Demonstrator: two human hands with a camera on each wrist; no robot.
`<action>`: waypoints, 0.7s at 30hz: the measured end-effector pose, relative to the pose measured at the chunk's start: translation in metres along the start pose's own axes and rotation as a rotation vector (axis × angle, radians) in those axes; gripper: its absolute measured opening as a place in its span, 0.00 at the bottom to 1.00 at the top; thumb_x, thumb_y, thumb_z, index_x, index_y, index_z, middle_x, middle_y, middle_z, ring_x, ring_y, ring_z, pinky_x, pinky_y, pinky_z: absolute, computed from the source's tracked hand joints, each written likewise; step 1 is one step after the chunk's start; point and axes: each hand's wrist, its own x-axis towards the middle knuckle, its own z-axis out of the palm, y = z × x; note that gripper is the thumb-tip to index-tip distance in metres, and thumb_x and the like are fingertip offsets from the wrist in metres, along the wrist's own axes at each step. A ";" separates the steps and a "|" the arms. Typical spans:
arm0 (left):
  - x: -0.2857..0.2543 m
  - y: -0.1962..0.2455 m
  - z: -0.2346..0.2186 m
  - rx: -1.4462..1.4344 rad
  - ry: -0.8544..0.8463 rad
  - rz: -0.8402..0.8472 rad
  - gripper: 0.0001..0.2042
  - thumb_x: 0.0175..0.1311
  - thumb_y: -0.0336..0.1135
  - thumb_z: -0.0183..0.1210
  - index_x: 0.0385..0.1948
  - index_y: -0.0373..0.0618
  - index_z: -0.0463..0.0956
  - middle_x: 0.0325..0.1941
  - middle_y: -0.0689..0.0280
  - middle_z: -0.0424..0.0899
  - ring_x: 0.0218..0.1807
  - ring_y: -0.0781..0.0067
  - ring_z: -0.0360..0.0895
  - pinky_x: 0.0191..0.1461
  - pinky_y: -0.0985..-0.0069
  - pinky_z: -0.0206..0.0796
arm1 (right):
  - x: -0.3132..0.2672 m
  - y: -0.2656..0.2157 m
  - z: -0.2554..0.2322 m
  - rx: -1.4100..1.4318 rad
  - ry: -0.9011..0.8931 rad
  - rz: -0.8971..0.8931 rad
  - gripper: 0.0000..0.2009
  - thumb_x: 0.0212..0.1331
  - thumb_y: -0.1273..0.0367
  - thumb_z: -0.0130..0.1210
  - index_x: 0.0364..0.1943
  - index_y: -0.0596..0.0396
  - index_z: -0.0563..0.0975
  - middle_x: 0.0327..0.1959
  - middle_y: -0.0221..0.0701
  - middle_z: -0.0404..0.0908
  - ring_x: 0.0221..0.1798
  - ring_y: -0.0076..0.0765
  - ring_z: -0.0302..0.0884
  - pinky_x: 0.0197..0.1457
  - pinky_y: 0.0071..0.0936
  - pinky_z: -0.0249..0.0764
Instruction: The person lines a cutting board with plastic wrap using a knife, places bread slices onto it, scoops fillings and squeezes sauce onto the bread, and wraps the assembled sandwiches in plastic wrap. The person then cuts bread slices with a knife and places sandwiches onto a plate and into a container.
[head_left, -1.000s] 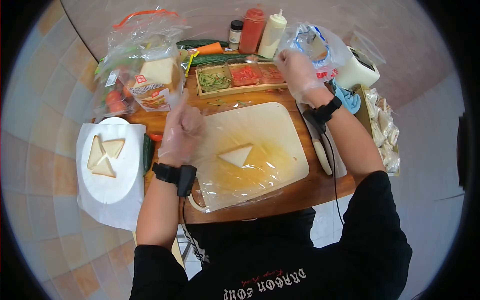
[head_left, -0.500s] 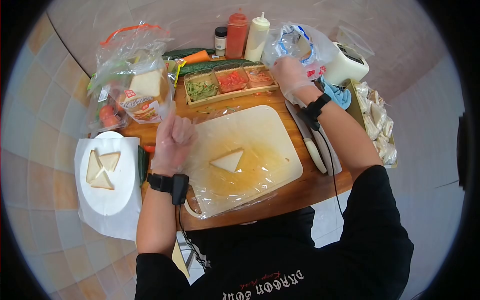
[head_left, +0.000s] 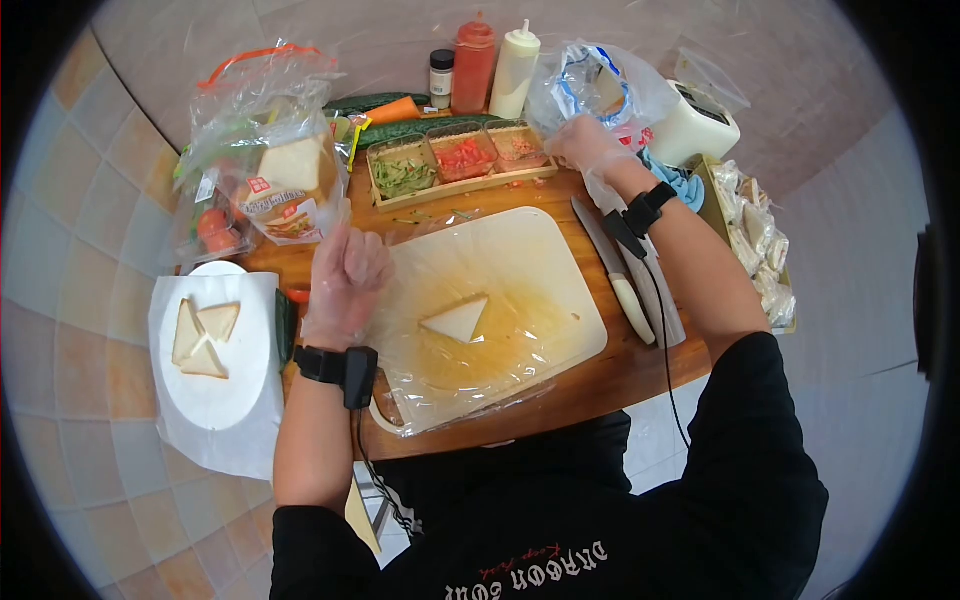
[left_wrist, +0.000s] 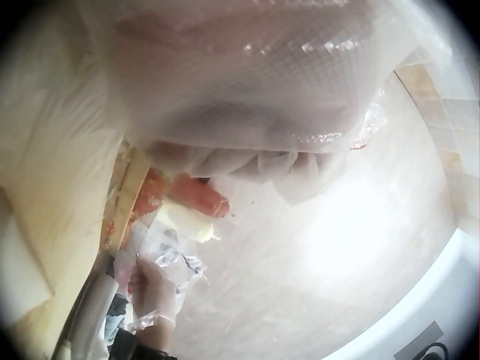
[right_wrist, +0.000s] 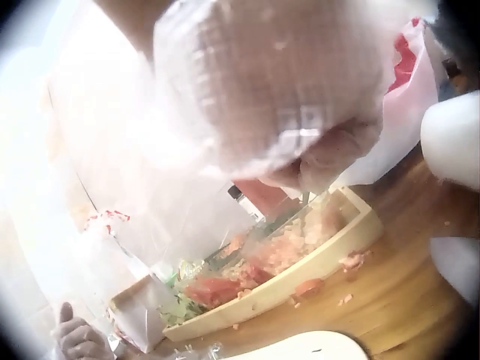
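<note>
My right hand [head_left: 588, 148], in a clear plastic glove, is over the right end of a wooden tray [head_left: 468, 190]. Its curled fingers grip what looks like a spoon [right_wrist: 305, 198]; only a thin stem shows below them, the rest hidden. The tray holds shredded cucumber [head_left: 403, 178], chopped tomato [head_left: 465, 160] and pinkish chopped filling [head_left: 517, 149]. The gloved left hand [head_left: 347, 272] stays by the left edge of the cutting board [head_left: 560, 250], fingers loosely curled, nothing seen in it. One bread triangle [head_left: 458, 320] lies on plastic film [head_left: 480, 372] over the board.
Three bread triangles [head_left: 203, 340] lie on a papered plate [head_left: 215, 408] at the left. A knife [head_left: 628, 300] lies right of the board. Behind stand a bagged loaf [head_left: 290, 190], a red bottle [head_left: 473, 70] and a white bottle [head_left: 515, 72]. Wrapped sandwiches [head_left: 755, 240] fill a box at the right.
The right hand was raised higher over the tray's right part; it has come down at that end beside the plastic bag. The left hand keeps its place by the board. The head view has shifted slightly.
</note>
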 end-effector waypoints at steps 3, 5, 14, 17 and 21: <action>0.000 0.000 -0.003 -0.012 -0.023 -0.009 0.27 0.84 0.48 0.45 0.15 0.53 0.62 0.16 0.75 0.57 0.20 0.79 0.52 0.29 0.76 0.48 | 0.003 0.010 -0.007 -0.217 -0.101 -0.339 0.13 0.57 0.69 0.59 0.18 0.62 0.76 0.16 0.34 0.74 0.21 0.29 0.72 0.26 0.27 0.66; 0.000 0.000 -0.003 -0.015 -0.016 -0.007 0.27 0.84 0.48 0.45 0.15 0.53 0.61 0.16 0.75 0.57 0.20 0.79 0.52 0.29 0.76 0.48 | 0.009 0.011 -0.006 -0.434 -0.171 -0.305 0.05 0.51 0.70 0.60 0.23 0.57 0.82 0.23 0.38 0.80 0.29 0.40 0.79 0.30 0.32 0.72; -0.001 -0.001 -0.002 -0.013 -0.055 -0.001 0.26 0.85 0.47 0.45 0.17 0.53 0.62 0.18 0.75 0.58 0.21 0.80 0.52 0.29 0.77 0.47 | -0.001 0.024 -0.019 -0.337 -0.173 -0.405 0.09 0.50 0.71 0.60 0.17 0.58 0.77 0.18 0.36 0.77 0.21 0.38 0.74 0.24 0.33 0.66; -0.001 -0.001 -0.004 -0.012 -0.067 0.004 0.25 0.85 0.47 0.44 0.18 0.53 0.62 0.18 0.75 0.58 0.21 0.80 0.51 0.30 0.77 0.47 | 0.002 0.029 -0.014 -0.145 -0.178 -0.215 0.06 0.46 0.71 0.61 0.17 0.55 0.78 0.19 0.39 0.78 0.23 0.43 0.78 0.25 0.34 0.68; -0.001 0.000 -0.004 -0.013 -0.074 0.001 0.25 0.85 0.47 0.44 0.19 0.53 0.63 0.19 0.75 0.58 0.22 0.80 0.52 0.30 0.77 0.48 | 0.002 0.031 -0.009 0.231 -0.149 0.177 0.09 0.55 0.70 0.57 0.20 0.57 0.78 0.17 0.34 0.76 0.20 0.34 0.74 0.24 0.30 0.65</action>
